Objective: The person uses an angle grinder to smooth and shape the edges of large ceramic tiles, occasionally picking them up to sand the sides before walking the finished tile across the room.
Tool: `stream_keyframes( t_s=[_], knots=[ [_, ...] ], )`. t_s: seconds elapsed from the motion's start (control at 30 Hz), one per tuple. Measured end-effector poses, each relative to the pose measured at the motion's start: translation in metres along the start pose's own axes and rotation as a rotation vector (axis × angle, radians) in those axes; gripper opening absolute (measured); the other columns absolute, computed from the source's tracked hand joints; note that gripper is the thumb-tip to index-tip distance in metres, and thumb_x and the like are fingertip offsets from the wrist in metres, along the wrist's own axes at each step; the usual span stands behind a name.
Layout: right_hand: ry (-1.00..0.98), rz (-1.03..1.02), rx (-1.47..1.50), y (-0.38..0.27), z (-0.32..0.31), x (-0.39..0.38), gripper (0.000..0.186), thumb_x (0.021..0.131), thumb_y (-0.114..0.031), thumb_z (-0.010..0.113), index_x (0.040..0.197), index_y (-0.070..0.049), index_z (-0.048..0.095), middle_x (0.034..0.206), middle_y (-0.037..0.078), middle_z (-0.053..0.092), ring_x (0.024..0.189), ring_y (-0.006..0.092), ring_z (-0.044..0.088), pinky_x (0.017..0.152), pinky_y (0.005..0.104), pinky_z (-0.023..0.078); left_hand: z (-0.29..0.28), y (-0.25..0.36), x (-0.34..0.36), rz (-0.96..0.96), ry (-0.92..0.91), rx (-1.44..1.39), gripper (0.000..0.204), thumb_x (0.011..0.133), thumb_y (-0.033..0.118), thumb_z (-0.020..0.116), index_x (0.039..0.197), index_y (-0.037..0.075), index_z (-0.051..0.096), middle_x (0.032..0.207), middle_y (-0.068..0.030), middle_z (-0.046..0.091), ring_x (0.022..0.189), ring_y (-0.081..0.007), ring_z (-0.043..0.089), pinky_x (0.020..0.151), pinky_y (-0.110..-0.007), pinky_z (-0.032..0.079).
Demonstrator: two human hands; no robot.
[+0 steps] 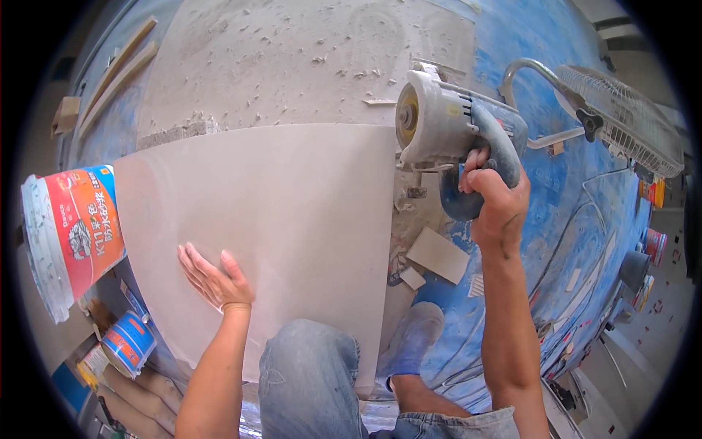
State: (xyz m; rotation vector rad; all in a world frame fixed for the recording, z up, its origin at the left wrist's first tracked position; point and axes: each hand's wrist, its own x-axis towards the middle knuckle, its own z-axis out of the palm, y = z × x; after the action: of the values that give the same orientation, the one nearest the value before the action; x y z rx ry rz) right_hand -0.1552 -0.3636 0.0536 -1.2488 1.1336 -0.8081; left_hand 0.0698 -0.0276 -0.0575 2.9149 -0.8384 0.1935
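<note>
We're steadying the slab [314,197], left hand [217,282] spread flat, right hand [499,194] gripping the saw [444,121], ideally squarely, far right

Left grip [217,282] flat, right grip [499,196] curled.

I could pass a hand over the far half of the tile [307,175], ahead of the left hand [216,282] lying flat on its near left part. A bucket [80,227] walls off the tile's left edge, and the knee [307,377] blocks the middle of its near edge. At the tile's far right corner the saw [450,121], gripped by the right hand [499,194], bars my way; farther right of the tile stands a fan [621,117]. Low offcuts [439,254] lie just beside its right edge; I could reach over them. Rubble [179,130] borders its far edge.
</note>
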Motion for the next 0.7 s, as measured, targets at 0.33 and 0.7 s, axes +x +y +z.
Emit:
stream_keyframes(
  t_s=[0.33,0.7],
  knots=[
    [-0.018,0.02,0.001,-0.0002,-0.0002,-0.0022,0.047,0.071,-0.009,0.055,0.114,0.007,0.065,0.077,0.002,0.057,0.07,0.0105,0.049,0.064,0.0225,0.042,0.002,-0.0014,-0.0007,0.004,0.002,0.011,0.07,0.097,0.039,0.045,0.15,-0.003,0.027,0.156,-0.0253,0.026,0.146,-0.0408,0.024,0.12,-0.051,0.021],
    [-0.014,0.044,-0.049,-0.0053,0.0025,-0.0033,0.038,0.068,-0.014,0.057,0.102,0.003,0.062,0.078,0.006,0.057,0.068,0.0135,0.052,0.067,0.0268,0.045,0.0012,0.0001,-0.0008,0.01,0.012,0.009,0.068,0.1,0.04,0.043,0.15,-0.003,0.028,0.158,-0.0244,0.026,0.148,-0.0391,0.023,0.121,-0.049,0.018]
  ],
)
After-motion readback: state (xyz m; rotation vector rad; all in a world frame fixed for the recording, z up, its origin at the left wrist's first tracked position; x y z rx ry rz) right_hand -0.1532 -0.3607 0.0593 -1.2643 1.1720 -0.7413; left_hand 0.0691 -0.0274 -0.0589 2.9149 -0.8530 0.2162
